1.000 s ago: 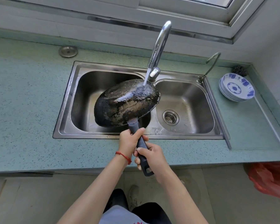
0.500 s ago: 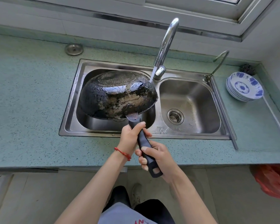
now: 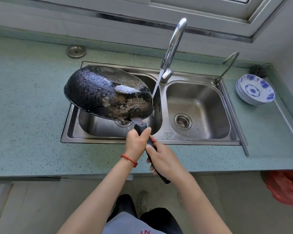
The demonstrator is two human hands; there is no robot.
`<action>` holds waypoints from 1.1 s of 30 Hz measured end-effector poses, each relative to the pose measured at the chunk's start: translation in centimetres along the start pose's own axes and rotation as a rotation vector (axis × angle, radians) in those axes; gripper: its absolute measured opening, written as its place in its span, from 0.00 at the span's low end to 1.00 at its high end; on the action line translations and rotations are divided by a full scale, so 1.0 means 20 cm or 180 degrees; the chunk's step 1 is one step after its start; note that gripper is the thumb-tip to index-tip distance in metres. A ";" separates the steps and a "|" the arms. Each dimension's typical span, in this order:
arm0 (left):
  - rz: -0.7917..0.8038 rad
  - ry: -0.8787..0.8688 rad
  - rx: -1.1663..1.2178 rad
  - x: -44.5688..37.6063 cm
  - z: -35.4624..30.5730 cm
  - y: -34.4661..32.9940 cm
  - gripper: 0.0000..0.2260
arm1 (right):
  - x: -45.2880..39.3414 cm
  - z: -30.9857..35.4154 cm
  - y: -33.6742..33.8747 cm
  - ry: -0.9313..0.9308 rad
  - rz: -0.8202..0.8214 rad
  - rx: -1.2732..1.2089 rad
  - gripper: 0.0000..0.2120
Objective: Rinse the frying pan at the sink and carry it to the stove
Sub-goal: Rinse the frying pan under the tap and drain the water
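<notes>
The black frying pan (image 3: 107, 93) hangs upside down over the left basin of the steel double sink (image 3: 198, 139), its wet, scorched underside facing up. Both hands grip its dark handle: my left hand (image 3: 137, 142), with a red string bracelet on the wrist, holds it near the pan, and my right hand (image 3: 162, 157) holds it lower down. The tall chrome faucet (image 3: 173, 46) runs a thin stream of water that falls just past the pan's right rim into the left basin. No stove is in view.
A stack of blue-and-white bowls (image 3: 255, 89) sits on the green counter (image 3: 27, 119) right of the sink, with a dark scrubber (image 3: 258, 71) behind it. A small second tap (image 3: 228, 65) stands at the sink's right corner. A round metal cap (image 3: 76, 51) lies at back left. A red bag (image 3: 287, 188) hangs below right.
The pan has swung left, away from under the faucet, over the left basin. The water stream struck the pan's underside a second ago; now it falls beside the right rim.
</notes>
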State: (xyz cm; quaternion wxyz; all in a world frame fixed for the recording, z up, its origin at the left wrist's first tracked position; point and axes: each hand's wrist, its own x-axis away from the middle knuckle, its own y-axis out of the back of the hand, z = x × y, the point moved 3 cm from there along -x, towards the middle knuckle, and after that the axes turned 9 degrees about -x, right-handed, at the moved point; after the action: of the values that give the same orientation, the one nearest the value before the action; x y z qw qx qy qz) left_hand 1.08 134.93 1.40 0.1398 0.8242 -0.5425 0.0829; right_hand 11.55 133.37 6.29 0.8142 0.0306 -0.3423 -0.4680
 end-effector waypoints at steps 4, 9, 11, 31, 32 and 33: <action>0.0109 -0.0075 0.0089 0.01 -0.03 0.02 0.17 | 0.01 0.00 -0.04 0.0341 -0.0375 0.0312 0.20; 0.0186 0.0029 0.0330 0.01 0.00 0.02 0.15 | 0.03 0.00 -0.04 0.0534 -0.0443 -0.0146 0.15; 0.0214 0.0193 0.0666 0.02 0.01 0.01 0.14 | 0.03 -0.02 -0.04 0.0495 -0.0467 -0.0205 0.20; 0.0410 0.0395 0.0610 0.07 -0.03 0.00 0.19 | 0.06 -0.07 -0.03 -0.0102 0.0555 -0.2161 0.12; 0.0351 0.0343 0.0541 0.07 -0.04 0.00 0.20 | 0.05 -0.07 -0.02 -0.0063 0.0552 -0.1986 0.10; 0.0293 0.0307 0.0474 0.07 -0.04 0.00 0.20 | 0.05 -0.07 -0.01 -0.0038 0.0515 -0.1740 0.08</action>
State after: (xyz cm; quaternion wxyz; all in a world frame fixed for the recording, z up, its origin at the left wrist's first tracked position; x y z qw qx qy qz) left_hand 1.67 134.01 2.55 0.1002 0.8015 -0.5648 0.1690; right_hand 12.57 132.16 5.71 0.8249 -0.2203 -0.2096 -0.4766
